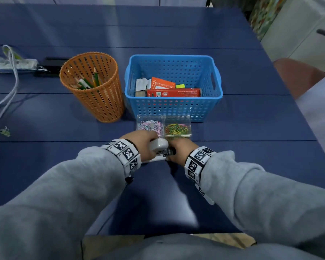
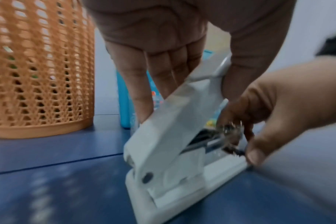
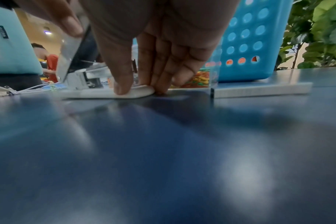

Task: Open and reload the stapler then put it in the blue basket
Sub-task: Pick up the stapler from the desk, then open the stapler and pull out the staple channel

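1. The stapler [image 1: 159,150] sits on the blue counter [image 1: 251,156] near its front edge, just in front of a clear 2-compartment box of paper clips [image 1: 164,126].
2. Its base lies flat on the counter. Its white top arm is tilted up from the rear hinge, exposing the metal magazine, as the left wrist view shows.
3. Long axis: roughly left to right in the head view, hinge end at the left hand, front end at the right hand.
4. Left hand [image 1: 143,142]: fingers and thumb curled over the raised top arm, gripping it.
5. Right hand [image 1: 178,150]: thumb and fingertips [image 3: 123,84] press down on the front end of the base, pinching it against the counter.
6. The blue basket [image 1: 174,109] stands just behind the clip box, top open, with orange and red boxes lying inside along its near wall.
7. An orange mesh pencil cup [image 1: 94,87] stands just left of the basket.
8. Open counter lies to the right of the hands and between the hands and the front edge. Cables [image 1: 9,85] trail along the far left.
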Demonstrator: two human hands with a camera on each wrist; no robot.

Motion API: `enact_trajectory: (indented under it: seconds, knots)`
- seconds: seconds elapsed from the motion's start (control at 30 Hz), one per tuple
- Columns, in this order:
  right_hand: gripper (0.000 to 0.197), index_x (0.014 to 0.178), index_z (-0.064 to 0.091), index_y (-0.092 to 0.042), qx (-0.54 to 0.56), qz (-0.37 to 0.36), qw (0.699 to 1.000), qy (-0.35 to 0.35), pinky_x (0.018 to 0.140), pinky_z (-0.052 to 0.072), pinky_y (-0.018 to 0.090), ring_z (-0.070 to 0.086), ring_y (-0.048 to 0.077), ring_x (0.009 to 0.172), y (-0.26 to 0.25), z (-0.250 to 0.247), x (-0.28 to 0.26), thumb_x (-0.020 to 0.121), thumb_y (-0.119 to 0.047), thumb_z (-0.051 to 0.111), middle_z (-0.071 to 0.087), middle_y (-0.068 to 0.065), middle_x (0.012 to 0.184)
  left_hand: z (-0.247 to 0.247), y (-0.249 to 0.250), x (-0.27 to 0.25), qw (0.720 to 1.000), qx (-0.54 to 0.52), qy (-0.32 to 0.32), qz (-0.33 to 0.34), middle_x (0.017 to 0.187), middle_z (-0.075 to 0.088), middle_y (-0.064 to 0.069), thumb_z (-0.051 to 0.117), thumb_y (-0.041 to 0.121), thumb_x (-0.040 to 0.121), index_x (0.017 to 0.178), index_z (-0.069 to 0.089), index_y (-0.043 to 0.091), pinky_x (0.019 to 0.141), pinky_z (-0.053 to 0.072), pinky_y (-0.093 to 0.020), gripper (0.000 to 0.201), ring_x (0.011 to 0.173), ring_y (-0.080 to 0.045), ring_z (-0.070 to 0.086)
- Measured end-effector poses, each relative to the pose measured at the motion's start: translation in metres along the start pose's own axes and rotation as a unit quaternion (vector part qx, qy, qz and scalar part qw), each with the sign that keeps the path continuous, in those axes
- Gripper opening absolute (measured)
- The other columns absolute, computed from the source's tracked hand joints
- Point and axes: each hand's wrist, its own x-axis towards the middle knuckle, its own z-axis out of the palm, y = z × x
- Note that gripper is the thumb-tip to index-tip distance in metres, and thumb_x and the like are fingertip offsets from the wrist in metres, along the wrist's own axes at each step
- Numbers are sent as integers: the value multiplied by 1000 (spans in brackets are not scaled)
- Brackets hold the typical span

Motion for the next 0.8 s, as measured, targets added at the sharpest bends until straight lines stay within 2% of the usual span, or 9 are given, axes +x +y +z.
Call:
enact_trajectory:
  seconds: [0.07, 0.13, 0.2, 0.3, 0.4, 0.5, 0.6, 0.7, 0.8]
  knots:
    - [39, 115, 57, -16, -10, 0, 1000, 0, 88, 48, 34, 58, 29, 106, 2, 0, 0, 79, -25, 66, 64, 10, 116, -9, -8, -9, 997, -70, 33, -9, 83, 60, -1, 69, 21, 67, 82, 53, 25, 74, 49, -34, 22, 83, -26, 59]
    - [39, 115, 58, -14, -20, -2, 1000, -2, 90, 49, 38, 57, 29, 106, 5, 0, -1, 79, -26, 66, 64, 11, 116, -19, -21, -21, 991, -119, 65, -6, 73, 58, 2, 71, 14, 63, 71, 49, 30, 72, 48, -34, 28, 75, -22, 57]
    - [38, 114, 59, -13, -28, -5, 1000, 0, 92, 49, 38, 57, 30, 106, 6, 1, -1, 79, -25, 67, 63, 12, 116, -27, -38, -35, 988, -132, 82, -5, 72, 61, 2, 72, 10, 62, 72, 53, 26, 71, 50, -35, 26, 71, -21, 56]
    - [36, 114, 59, -12, -42, -7, 999, 4, 94, 46, 37, 56, 28, 109, 4, 2, -1, 80, -24, 65, 62, 12, 118, -35, -66, -48, 992, -100, 77, -31, 71, 62, 4, 72, 12, 63, 73, 53, 26, 68, 48, -34, 26, 70, -19, 58]
    - [39, 117, 56, -12, -58, -7, 998, -6, 96, 45, 36, 55, 28, 111, 2, 2, 1, 81, -25, 64, 60, 12, 121, -34, -91, -51, 994, -41, 63, -80, 69, 62, 0, 74, 20, 64, 70, 51, 24, 69, 50, -37, 24, 70, -23, 58]
    - [42, 119, 55, -11, -72, -9, 997, -12, 96, 45, 36, 54, 29, 112, 1, 2, 2, 81, -26, 64, 59, 13, 123, -23, -101, -47, 992, 15, 38, -119, 71, 60, -1, 73, 27, 66, 70, 47, 24, 71, 52, -39, 26, 73, -26, 58]
    - [44, 121, 53, -10, -79, -13, 997, -10, 96, 44, 37, 53, 30, 114, 0, 2, 2, 82, -27, 64, 58, 13, 124, -13, -100, -39, 991, 47, -1, -128, 77, 56, -1, 68, 23, 68, 69, 42, 24, 70, 48, -38, 26, 77, -26, 55]
    - [44, 121, 53, -12, -84, -18, 996, -5, 96, 44, 37, 53, 29, 114, 2, 2, 1, 81, -28, 64, 58, 12, 124, -3, -90, -32, 994, 48, -18, -98, 93, 54, -3, 67, 19, 68, 85, 49, 24, 80, 47, -37, 25, 92, -26, 52]
    - [45, 121, 53, -14, -91, -23, 996, 2, 96, 46, 38, 53, 29, 113, 4, 3, 0, 81, -30, 63, 57, 10, 124, 8, -75, -24, 998, 38, -29, -52, 114, 55, -6, 67, 27, 70, 113, 51, 26, 96, 44, -42, 45, 111, -29, 47]
